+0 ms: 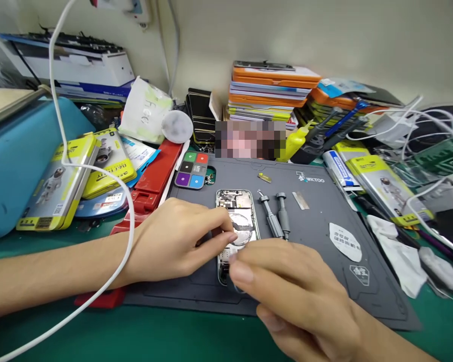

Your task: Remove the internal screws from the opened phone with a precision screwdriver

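Silver-edged, the opened phone lies under your fingertips on the grey mat. Your left hand bends over its left edge, your right hand over its near end; whether either clamps anything, I cannot tell. The mat's far right reads "WKTOO", a left yellow box "BATTERY"; beyond, green table, pale wall.
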A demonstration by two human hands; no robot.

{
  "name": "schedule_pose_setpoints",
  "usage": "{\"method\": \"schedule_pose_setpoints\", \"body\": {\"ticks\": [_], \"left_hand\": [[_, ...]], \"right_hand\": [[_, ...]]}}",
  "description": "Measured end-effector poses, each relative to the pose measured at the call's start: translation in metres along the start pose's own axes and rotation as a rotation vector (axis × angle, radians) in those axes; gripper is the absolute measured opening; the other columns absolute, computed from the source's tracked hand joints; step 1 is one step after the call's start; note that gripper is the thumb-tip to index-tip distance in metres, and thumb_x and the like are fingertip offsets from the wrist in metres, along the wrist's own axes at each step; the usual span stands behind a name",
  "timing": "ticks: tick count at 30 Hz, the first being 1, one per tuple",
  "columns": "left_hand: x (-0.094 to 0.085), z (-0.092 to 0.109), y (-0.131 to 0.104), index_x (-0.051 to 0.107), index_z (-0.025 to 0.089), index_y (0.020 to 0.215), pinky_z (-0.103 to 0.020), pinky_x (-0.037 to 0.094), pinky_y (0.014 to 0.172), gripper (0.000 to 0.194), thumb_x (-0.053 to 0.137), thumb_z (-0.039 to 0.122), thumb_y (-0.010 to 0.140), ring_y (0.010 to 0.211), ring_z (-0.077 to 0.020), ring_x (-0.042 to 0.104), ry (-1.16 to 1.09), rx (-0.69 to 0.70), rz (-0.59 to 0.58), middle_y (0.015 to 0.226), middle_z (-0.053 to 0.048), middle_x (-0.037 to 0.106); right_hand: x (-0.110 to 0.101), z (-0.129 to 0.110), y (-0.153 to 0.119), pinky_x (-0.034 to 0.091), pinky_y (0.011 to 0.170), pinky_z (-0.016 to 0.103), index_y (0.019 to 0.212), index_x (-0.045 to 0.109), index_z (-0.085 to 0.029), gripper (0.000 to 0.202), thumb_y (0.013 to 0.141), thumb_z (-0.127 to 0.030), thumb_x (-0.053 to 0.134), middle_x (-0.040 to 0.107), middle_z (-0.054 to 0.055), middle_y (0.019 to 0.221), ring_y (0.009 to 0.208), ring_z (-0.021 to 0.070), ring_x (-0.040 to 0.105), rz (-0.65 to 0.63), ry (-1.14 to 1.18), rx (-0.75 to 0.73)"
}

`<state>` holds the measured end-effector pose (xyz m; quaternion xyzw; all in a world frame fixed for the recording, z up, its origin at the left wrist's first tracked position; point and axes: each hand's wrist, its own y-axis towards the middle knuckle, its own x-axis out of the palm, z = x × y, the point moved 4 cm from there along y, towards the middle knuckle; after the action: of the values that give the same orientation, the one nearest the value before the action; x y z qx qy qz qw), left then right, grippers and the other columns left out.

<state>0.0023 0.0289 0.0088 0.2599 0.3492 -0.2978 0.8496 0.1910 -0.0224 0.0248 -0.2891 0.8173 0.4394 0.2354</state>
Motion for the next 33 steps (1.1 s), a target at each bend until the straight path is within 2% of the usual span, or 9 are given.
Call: {"method": "schedule_pose_setpoints", "body": {"ticks": [5,9,14,20,26,28,30,31,33], "left_hand": [[0.001,-0.001,0.003,0.066,0.023,0.101,-0.019,0.04,0.062,0.01,0.06,0.026,0.107,0.069,-0.0071,0.065,-0.058,-0.052,-0.025,0.081,0.008,0.073],[0.001,-0.002,0.004,0.068,0.024,0.1,-0.017,0.043,0.063,0.011,0.061,0.029,0.107,0.071,-0.0064,0.066,-0.146,-0.124,-0.057,0.084,0.009,0.073],[0.0,-0.007,0.006,0.069,0.022,0.094,-0.017,0.046,0.062,0.018,0.064,0.035,0.105,0.072,-0.0081,0.066,-0.284,-0.211,-0.096,0.082,0.007,0.073],[0.001,-0.011,0.01,0.072,0.02,0.094,-0.019,0.05,0.063,0.019,0.068,0.036,0.104,0.073,-0.0099,0.069,-0.368,-0.231,-0.124,0.083,0.005,0.076],[0.0,-0.01,0.009,0.077,0.019,0.099,-0.019,0.053,0.068,0.013,0.071,0.03,0.102,0.081,-0.0128,0.074,-0.383,-0.195,-0.117,0.093,0.001,0.081],[-0.001,-0.009,0.009,0.078,0.018,0.098,-0.018,0.054,0.07,0.01,0.072,0.026,0.1,0.082,-0.013,0.075,-0.383,-0.166,-0.105,0.094,0.0,0.082],[-0.002,-0.008,0.01,0.08,0.018,0.096,-0.017,0.054,0.073,0.008,0.075,0.023,0.098,0.083,-0.0126,0.076,-0.387,-0.142,-0.098,0.093,0.001,0.083],[-0.003,-0.008,0.01,0.08,0.018,0.096,-0.017,0.054,0.075,0.007,0.075,0.022,0.098,0.084,-0.0124,0.077,-0.398,-0.134,-0.101,0.093,0.001,0.083],[-0.002,-0.008,0.011,0.082,0.018,0.096,-0.016,0.056,0.078,0.007,0.076,0.02,0.097,0.084,-0.0123,0.078,-0.436,-0.134,-0.113,0.093,0.001,0.084]], "right_hand": [[0.001,0.0,0.001,0.064,0.077,0.034,0.14,0.06,-0.012,0.04,0.104,-0.015,0.045,0.073,0.01,0.092,0.084,0.0217,0.072,0.024,-0.052,-0.049],[0.003,0.0,0.003,0.064,0.075,0.032,0.144,0.056,-0.01,0.045,0.1,-0.008,0.047,0.074,0.008,0.091,0.082,0.0198,0.071,0.039,-0.029,-0.052],[0.002,0.002,0.0,0.065,0.084,0.034,0.142,0.057,-0.009,0.045,0.097,-0.005,0.05,0.076,0.01,0.099,0.091,0.0199,0.072,0.057,-0.036,-0.046],[0.005,0.0,0.0,0.064,0.084,0.032,0.14,0.057,-0.012,0.042,0.098,-0.005,0.053,0.077,0.01,0.101,0.093,0.019,0.073,0.042,-0.056,-0.064],[0.012,0.003,-0.005,0.064,0.077,0.029,0.142,0.054,-0.016,0.039,0.103,-0.012,0.058,0.079,0.004,0.093,0.083,0.0165,0.075,0.04,-0.135,-0.061],[0.01,0.005,-0.008,0.065,0.083,0.029,0.144,0.054,-0.017,0.043,0.101,-0.011,0.06,0.08,0.006,0.1,0.091,0.0173,0.078,0.092,-0.057,-0.009],[0.004,0.009,-0.01,0.066,0.092,0.032,0.148,0.051,-0.023,0.055,0.097,-0.007,0.065,0.079,0.007,0.112,0.101,0.0191,0.079,0.208,0.084,0.123],[0.0,0.011,-0.012,0.067,0.093,0.033,0.152,0.046,-0.029,0.065,0.096,-0.003,0.064,0.078,0.005,0.112,0.101,0.0184,0.078,0.328,0.163,0.223],[-0.007,0.016,-0.015,0.07,0.081,0.032,0.152,0.042,-0.038,0.067,0.099,-0.002,0.06,0.074,0.003,0.115,0.097,0.0178,0.078,0.532,0.298,0.369]]}}
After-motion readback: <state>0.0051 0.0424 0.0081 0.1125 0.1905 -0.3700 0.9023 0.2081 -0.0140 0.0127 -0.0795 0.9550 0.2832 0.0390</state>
